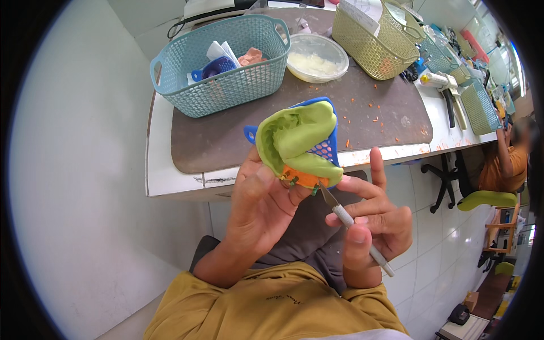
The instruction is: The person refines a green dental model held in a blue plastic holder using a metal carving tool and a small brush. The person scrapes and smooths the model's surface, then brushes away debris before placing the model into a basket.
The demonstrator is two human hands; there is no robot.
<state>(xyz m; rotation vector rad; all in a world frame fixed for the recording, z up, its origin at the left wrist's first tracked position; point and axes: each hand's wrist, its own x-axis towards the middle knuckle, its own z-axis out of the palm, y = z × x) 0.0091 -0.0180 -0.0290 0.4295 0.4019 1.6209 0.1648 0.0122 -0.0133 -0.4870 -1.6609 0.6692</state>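
Observation:
My left hand (pixel 258 198) grips a dental impression tray (pixel 297 136), held up in front of the table's near edge. The tray is blue and perforated, filled with light green impression material, with a patch of orange material (pixel 302 177) along its near side. Small dark green and yellowish bits stick out by that patch. In my right hand (pixel 374 221) is a craft knife (pixel 362 238) with a pale grey handle, pinched between thumb and fingers. Its blade tip touches or nearly touches the orange patch. My right index finger sticks up, apart from the handle.
A blue basket (pixel 226 93) with another blue tray and pink pieces stands at the back left. Beside it are a round tub (pixel 317 78) of whitish material and a yellow-green basket (pixel 377 48). Orange shavings litter the brown mat (pixel 238 136). Another person (pixel 504 164) sits far right.

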